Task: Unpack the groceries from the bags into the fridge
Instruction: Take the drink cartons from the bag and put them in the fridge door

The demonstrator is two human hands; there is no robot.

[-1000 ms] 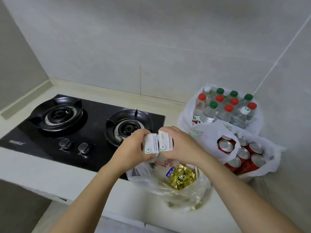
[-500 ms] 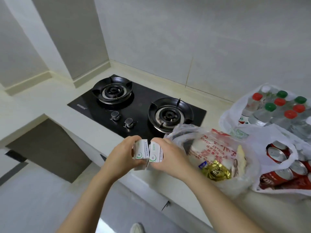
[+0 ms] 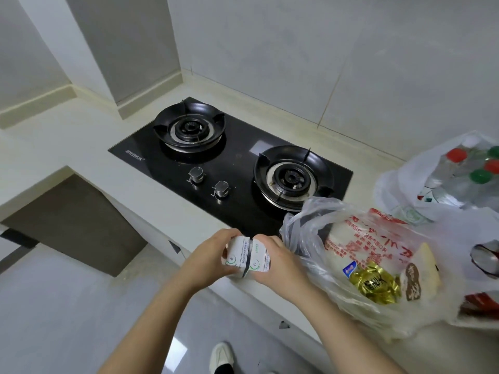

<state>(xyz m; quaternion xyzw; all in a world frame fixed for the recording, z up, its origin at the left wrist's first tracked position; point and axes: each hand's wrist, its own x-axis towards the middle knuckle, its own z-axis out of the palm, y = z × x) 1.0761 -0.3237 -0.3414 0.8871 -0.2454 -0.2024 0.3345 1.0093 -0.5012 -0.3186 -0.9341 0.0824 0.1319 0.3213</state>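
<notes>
— Two small white cartons (image 3: pixel 247 256), pressed side by side: the left hand (image 3: pixel 213 256) grips one, the right hand (image 3: pixel 275 261) the other, above the counter's (image 3: pixel 129 184) front edge.

— How many bags?

— Three: a clear bag (image 3: pixel 359 268) of packets just beside the hands, a white bag (image 3: pixel 442 179) of capped bottles, another at the right edge.

— And around them?

— One black stove (image 3: pixel 237 168), two burners, two knobs; pale tiled walls, grey floor.
</notes>
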